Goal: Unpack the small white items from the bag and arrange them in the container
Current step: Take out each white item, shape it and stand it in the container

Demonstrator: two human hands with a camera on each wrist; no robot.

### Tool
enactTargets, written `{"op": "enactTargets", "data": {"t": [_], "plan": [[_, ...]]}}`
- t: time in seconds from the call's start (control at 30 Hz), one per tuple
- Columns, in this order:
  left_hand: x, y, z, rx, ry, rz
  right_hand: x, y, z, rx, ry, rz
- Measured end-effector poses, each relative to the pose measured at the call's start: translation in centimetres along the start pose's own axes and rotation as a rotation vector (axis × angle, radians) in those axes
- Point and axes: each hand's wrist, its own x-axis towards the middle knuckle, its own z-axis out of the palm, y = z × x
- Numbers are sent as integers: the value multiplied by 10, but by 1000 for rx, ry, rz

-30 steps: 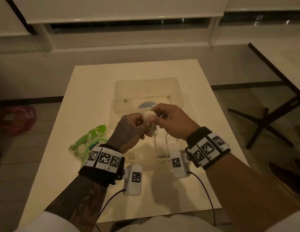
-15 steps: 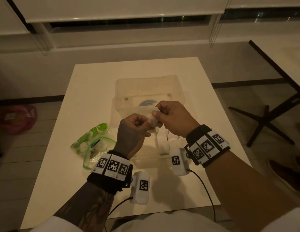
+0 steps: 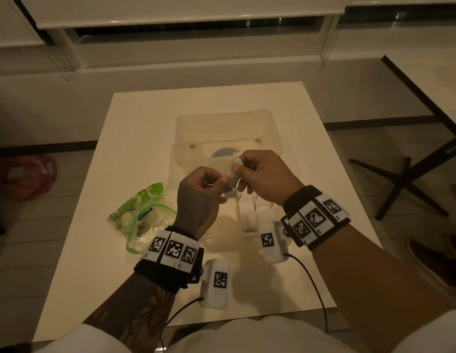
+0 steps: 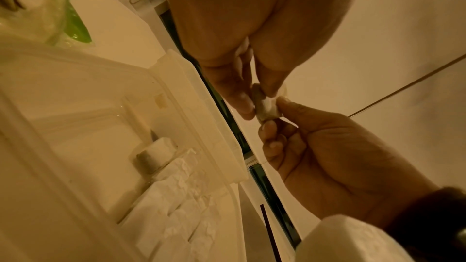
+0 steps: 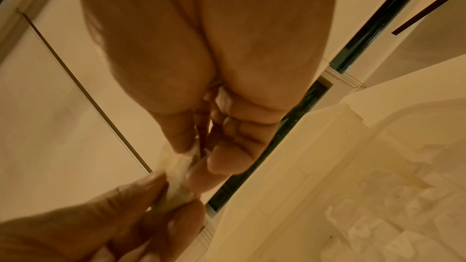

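Fingers of left hand (image 3: 198, 194) and right hand (image 3: 266, 178) pinching small white item (image 4: 267, 108), wrist view shows its wrapper.

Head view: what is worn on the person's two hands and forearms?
Each wrist carries a black band faced with white blocks printed with black square codes. A white camera box with its own code hangs beside each, trailing a black cable. White sleeves sit near the elbows.

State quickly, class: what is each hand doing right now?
Left hand: fingers pinch the small white item.
Right hand: thumb and fingers pinch the same small white item, above the clear container.
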Motion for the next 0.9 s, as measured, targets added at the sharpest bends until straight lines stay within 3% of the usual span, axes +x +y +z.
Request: {"op": "enactTargets", "data": {"t": [0.23, 0.33, 0.4, 0.5, 0.6, 0.8, 0.9], "plan": [[0, 4, -11, -174, -166, -158, 1, -2, -6, 18, 14, 7], [0, 4, -8, -286, -175, -216, 0, -4, -5, 16, 16, 26], [0, 3, -5, -178, -128, -167, 0, -7, -4, 52, 20, 38], [-4, -2, 0, 89, -123, 21, -1, -10, -3, 71, 24, 57], [-6, -5, 3, 128, -117, 83, -1, -12, -1, 87, 13, 50], [-3, -3, -3, -49, -190, -60, 1, -10, -6, 91, -47, 78], [-5, 1, -6, -114, -192, -92, 2, -7, -11, -59, -72, 17]]}}
